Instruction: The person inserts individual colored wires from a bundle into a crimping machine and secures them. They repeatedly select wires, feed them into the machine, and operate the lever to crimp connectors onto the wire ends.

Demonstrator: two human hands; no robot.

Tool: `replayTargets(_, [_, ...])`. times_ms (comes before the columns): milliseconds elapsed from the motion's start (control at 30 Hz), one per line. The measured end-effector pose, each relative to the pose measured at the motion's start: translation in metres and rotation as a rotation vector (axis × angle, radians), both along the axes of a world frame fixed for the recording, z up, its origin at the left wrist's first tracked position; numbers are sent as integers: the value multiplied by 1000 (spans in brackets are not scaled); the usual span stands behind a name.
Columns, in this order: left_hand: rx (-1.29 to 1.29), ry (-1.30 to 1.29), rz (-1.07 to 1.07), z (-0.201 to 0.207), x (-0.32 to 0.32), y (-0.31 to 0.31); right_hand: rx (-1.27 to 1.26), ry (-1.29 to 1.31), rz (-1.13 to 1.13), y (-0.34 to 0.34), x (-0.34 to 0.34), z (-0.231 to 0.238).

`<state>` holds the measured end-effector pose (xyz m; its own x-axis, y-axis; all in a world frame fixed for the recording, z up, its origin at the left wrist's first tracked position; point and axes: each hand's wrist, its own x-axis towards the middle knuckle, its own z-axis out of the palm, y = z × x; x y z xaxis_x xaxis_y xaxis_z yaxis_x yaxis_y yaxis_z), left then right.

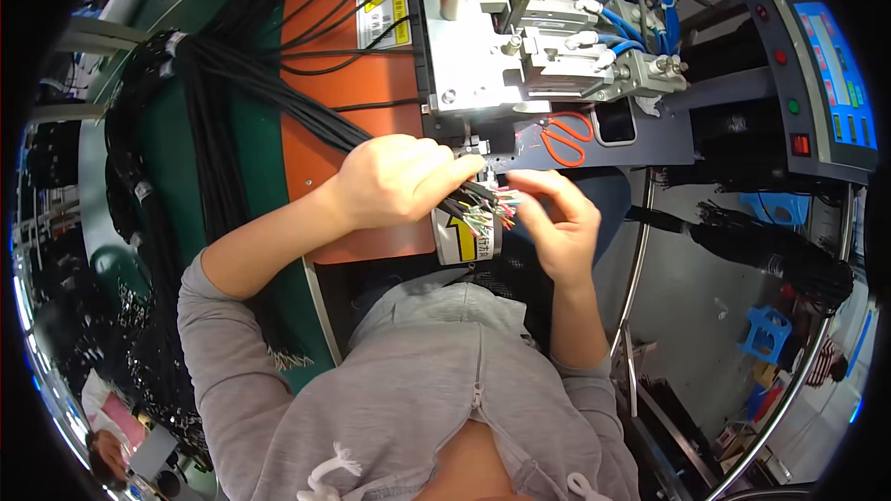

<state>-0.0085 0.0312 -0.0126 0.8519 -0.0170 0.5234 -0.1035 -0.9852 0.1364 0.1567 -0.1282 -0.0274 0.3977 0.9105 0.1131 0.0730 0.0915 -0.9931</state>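
Observation:
My left hand (394, 181) is closed around a bundle of black cables (325, 121), which runs in from the upper left. Past its fingers the stripped ends fan out as thin coloured wires (483, 213) in red, green, white and yellow. My right hand (564, 223) is just right of these ends, its fingers curved and the thumb apart from the index finger. Whether its fingertips touch a wire is hard to tell. Directly beyond the hands, a small lit metal fixture (476, 147) sits at the front of a bench machine (478, 65).
Red-handled scissors (566, 139) lie right of the fixture, near a dark rectangular tray (614, 122). A control panel with a screen (831, 74) stands at the right. More black cables (209, 148) hang over the green surface (167, 158) on the left. Blue stools (767, 332) stand at the right.

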Motion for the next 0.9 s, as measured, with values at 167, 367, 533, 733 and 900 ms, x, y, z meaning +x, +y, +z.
replayTargets(167, [-19,33,101,2,10,2,246,-78,100,23,-2,-10])
replayTargets(367, [-195,-196,62,8,4,0,131,252,-111,32,-12,-11])
replayTargets(533, [-183,-259,92,26,-5,-2,267,12,-24,40,-6,2])
replayTargets(733, [-257,-127,92,25,-3,-1,370,39,-164,49,-29,22])
replayTargets(900, [-266,-170,126,25,-2,-3,456,-401,-133,57,-14,17])
